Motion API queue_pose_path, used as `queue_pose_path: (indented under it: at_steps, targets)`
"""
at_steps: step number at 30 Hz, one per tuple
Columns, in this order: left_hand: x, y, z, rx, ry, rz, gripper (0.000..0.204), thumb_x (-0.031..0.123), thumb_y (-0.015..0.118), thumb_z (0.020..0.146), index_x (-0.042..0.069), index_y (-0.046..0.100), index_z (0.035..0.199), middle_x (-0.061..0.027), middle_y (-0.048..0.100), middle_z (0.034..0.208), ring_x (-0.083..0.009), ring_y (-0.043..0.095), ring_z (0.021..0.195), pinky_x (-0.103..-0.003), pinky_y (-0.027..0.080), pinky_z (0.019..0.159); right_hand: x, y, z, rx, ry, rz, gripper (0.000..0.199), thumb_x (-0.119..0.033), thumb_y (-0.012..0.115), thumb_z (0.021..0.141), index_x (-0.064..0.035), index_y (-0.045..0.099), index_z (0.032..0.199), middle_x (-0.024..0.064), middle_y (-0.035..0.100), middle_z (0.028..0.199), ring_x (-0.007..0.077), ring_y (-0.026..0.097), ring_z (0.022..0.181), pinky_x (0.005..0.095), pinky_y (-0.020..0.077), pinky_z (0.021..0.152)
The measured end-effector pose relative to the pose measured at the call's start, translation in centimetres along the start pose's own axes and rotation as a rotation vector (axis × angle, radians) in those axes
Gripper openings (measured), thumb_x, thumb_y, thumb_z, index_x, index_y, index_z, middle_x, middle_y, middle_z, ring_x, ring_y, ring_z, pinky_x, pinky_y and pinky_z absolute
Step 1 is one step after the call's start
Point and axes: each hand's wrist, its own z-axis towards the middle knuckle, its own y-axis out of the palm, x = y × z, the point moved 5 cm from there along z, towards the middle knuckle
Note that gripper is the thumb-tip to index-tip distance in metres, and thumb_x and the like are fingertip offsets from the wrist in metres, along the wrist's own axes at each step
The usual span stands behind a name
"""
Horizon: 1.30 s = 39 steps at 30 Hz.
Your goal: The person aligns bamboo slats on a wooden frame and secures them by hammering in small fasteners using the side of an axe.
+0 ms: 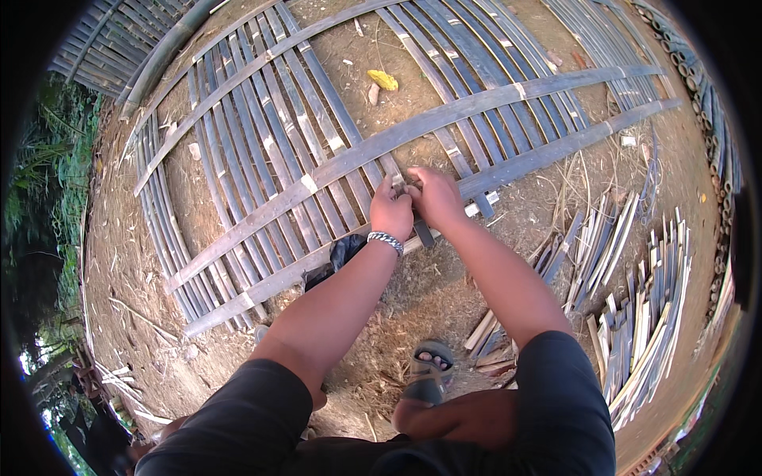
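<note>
Bare dirt ground (pixel 444 293) w/ straw bits is lying under a big bamboo lattice (pixel 317 151), which is filling the view from 9 to 2 o'clock. Both hands are meeting at centre: left hand (pixel 390 213), wearing a metal bracelet (pixel 386 239), and right hand (pixel 435 198) are pressing together, fingers closed on a thin bamboo slat (pixel 419 226) where it's crossing a wide strip (pixel 508 170). Loose cut slats (pixel 635 309) are piling up at 4 o'clock; a sandalled foot (pixel 427 373) is showing at 6.
</note>
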Motion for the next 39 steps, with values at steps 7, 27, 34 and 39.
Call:
queue_pose_path:
  at_steps: [7,27,34,39]
  targets:
    - [4.7,-1.7,-6.9,-0.2,0.173,0.047,0.061,0.006,0.058,0.094,-0.003,0.042,0.153,-0.0209,0.056,0.145,-0.0262,0.057,0.131,-0.034,0.046,0.107,0.5,-8.3,-13.8,-0.031,-0.101,0.054,0.032,-0.015,0.074,0.088,-0.009,0.069,0.12,0.0148,0.072,0.105,0.0371,0.066,0.1,0.0474,0.0509,0.09]
    - [-3.2,0.2,-21.4,-1.225,0.19,0.671,0.04,0.029,0.07,0.097,0.004,0.067,0.129,-0.0175,0.07,0.119,-0.0273,0.069,0.106,-0.038,0.053,0.094,5.3,-7.2,-37.5,0.203,0.941,0.153,0.033,-0.017,0.076,0.086,-0.0022,0.067,0.114,0.0192,0.07,0.096,0.0356,0.07,0.089,0.0443,0.0556,0.08]
    - [-2.3,0.7,-18.1,-1.093,0.04,0.599,0.044,0.025,0.069,0.098,0.0,0.063,0.134,-0.0165,0.071,0.117,-0.0215,0.068,0.11,-0.035,0.053,0.095,6.9,-5.9,-37.7,0.121,0.993,0.144,0.046,-0.021,0.08,0.084,0.0022,0.062,0.119,0.0191,0.069,0.099,0.0342,0.069,0.091,0.0432,0.0544,0.082]
    - [-3.4,-0.6,-18.3,-1.101,0.029,0.621,0.046,0.025,0.07,0.098,0.0,0.062,0.135,-0.0169,0.071,0.119,-0.021,0.068,0.11,-0.035,0.054,0.094,7.7,-5.2,-38.1,0.146,1.082,0.287,0.039,-0.021,0.084,0.082,0.0002,0.062,0.105,0.0109,0.067,0.082,0.0229,0.065,0.073,0.0372,0.0531,0.07]
